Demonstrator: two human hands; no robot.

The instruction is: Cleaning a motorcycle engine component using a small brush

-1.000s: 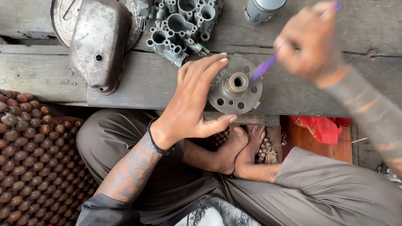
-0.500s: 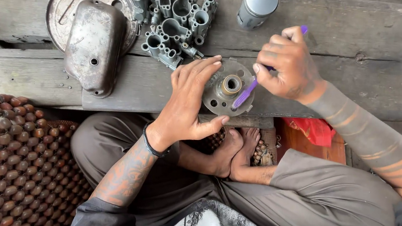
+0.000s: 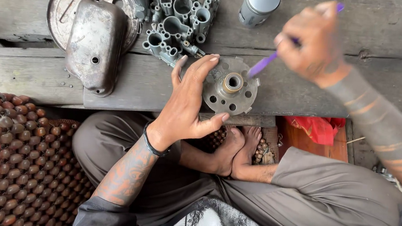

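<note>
My left hand (image 3: 190, 99) grips a round grey metal disc (image 3: 231, 88) with several holes and a brass-coloured hub, holding it by its left rim and bottom edge against the wooden bench (image 3: 28, 69). My right hand (image 3: 313, 43) is raised at the upper right and blurred. It holds a purple brush (image 3: 264, 64) whose lower tip touches the disc's upper right edge.
A cluster of grey metal castings (image 3: 176, 17) lies behind the disc. A dented metal cover (image 3: 94, 44) rests on a round plate (image 3: 66, 2) at the left. A silver can (image 3: 259, 3) stands at the back. A mat of brown beads (image 3: 5, 158) covers the floor at the left.
My right hand has swung up and right with the purple brush, off the disc's centre toward its upper right edge. My left hand has stayed on the disc.
</note>
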